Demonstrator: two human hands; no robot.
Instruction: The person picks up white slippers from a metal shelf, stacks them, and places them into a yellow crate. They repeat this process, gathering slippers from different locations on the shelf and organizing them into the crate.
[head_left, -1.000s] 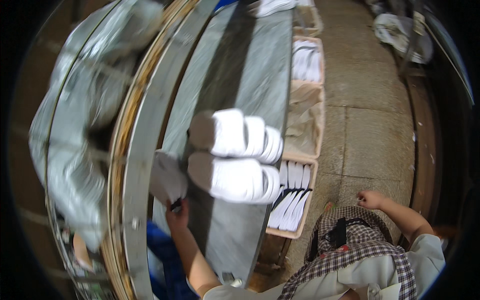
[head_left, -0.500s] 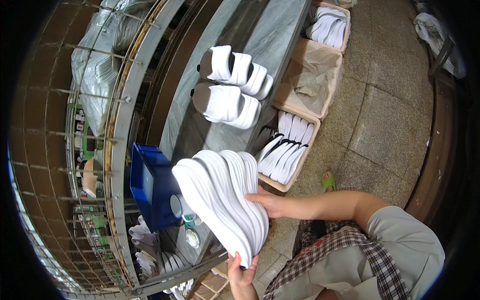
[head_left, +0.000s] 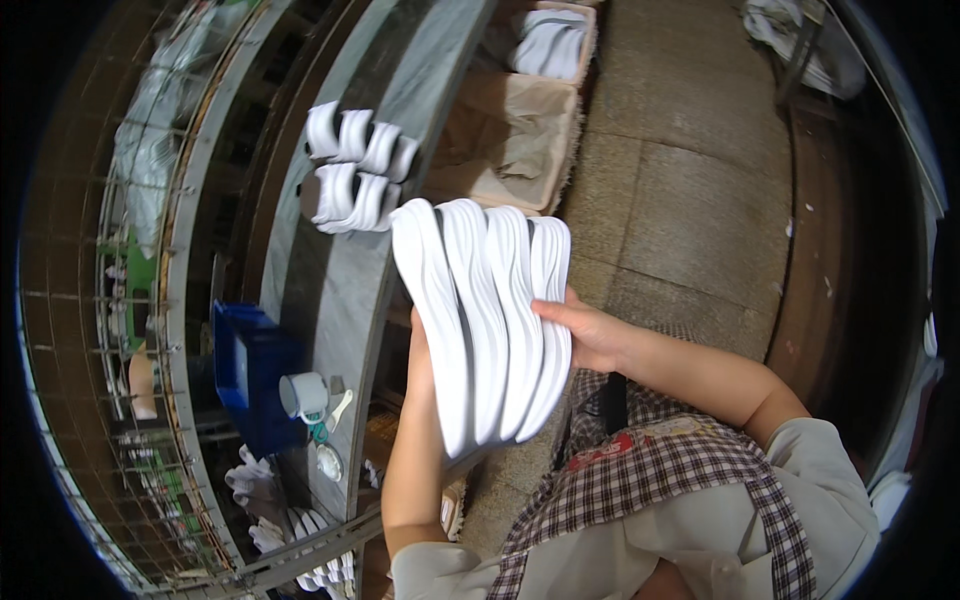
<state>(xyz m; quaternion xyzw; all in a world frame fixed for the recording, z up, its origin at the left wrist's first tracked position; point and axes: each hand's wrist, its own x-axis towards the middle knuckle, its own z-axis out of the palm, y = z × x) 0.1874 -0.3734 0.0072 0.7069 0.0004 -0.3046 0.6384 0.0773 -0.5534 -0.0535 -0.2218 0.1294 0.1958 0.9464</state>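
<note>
Running from the top of the view down to the lower left, a long grey conveyor table (head_left: 330, 300) curves with the lens, and beyond it on the left stands a wire-mesh rack (head_left: 110, 330) holding pale bundles. To the right lies a floor of large stone slabs (head_left: 690, 200), with a dark wooden edge along its far side. Just beside the table sit open cardboard boxes: a nearer box (head_left: 510, 140) lined with brown paper, and a farther box (head_left: 555, 40) filled with white soles. On the table top rest two small groups of white soles (head_left: 355, 170), standing on edge and close together. Lower down on the table are a blue plastic crate (head_left: 250, 380) and a white cup (head_left: 303, 395) just beside it. Held above the table's near edge, in front of the person's checked apron (head_left: 650, 480), is a stack of white shoe soles (head_left: 485, 315), about four pressed side by side and standing on edge. The left hand (head_left: 420, 345) is flat against the stack's left face, mostly hidden behind it, forearm rising from the lower edge. The right hand (head_left: 585, 335) presses on the stack's right face, fingers spread, so both hands clamp the stack between them.
</note>
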